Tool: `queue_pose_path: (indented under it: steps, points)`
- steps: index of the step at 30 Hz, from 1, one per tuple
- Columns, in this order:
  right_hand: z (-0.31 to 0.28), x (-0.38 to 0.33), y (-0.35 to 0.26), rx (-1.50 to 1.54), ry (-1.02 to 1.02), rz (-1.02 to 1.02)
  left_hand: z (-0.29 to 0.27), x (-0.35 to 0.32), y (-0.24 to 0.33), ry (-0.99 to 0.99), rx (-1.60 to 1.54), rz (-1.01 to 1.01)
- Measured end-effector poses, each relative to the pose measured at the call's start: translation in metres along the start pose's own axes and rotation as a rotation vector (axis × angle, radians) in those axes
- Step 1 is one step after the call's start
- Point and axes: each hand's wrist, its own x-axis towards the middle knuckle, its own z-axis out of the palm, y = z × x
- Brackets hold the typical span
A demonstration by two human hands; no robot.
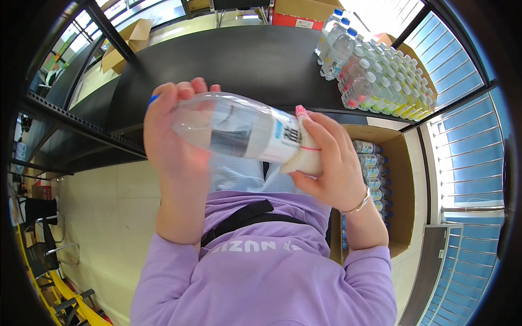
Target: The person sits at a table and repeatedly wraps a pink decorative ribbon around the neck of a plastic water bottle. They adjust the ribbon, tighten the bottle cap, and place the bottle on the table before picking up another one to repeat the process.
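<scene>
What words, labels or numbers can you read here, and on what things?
I won't copy wording, but print shows here:
Purple sweatshirt: white letters, partly lost in folds.
Held bottle: black characters on its white label.
Bottles in the box: labels too small to read.
Red carton: white sticker, unreadable.

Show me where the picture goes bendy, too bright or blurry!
Head view: the far edge of the flat black table bows; head view: white glare washes out the top right, beside tall clear plastic bottles with blue caps; head view: the bare left hand looks slightly blurred.
</scene>
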Motion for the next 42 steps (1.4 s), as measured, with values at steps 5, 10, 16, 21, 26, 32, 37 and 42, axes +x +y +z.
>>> queue_pose_path:
  steps: [5, 10, 16, 21, 26, 32, 37, 42]
  points:
    - [-0.005, 0.002, 0.015, 0.086, 0.074, 0.002, -0.016, 0.009, 0.012, 0.141, -0.105, -0.020]
    - [0.014, -0.010, 0.016, 0.805, 0.244, 0.404, -0.022, 0.010, 0.011, 0.100, -0.177, -0.062]
    - [0.023, -0.011, 0.016, 1.789, 0.443, 0.841, -0.017, 0.007, 0.002, -0.010, -0.163, -0.060]
    - [0.023, -0.009, 0.024, 2.058, 0.438, 1.117, -0.015, 0.005, 0.001, -0.163, -0.178, -0.156]
    - [0.021, -0.009, 0.029, 2.131, 0.357, 1.147, -0.013, 0.002, -0.001, -0.232, -0.167, -0.176]
    - [0.009, -0.006, 0.029, 1.847, 0.280, 1.039, -0.021, 0.003, -0.003, -0.128, -0.131, -0.293]
    - [-0.003, -0.005, 0.005, 1.068, 0.109, 0.762, -0.023, 0.000, -0.020, -0.054, -0.046, -0.346]
    - [0.007, -0.008, 0.003, 0.400, -0.150, 0.111, -0.010, -0.010, -0.034, 0.047, 0.152, -0.326]
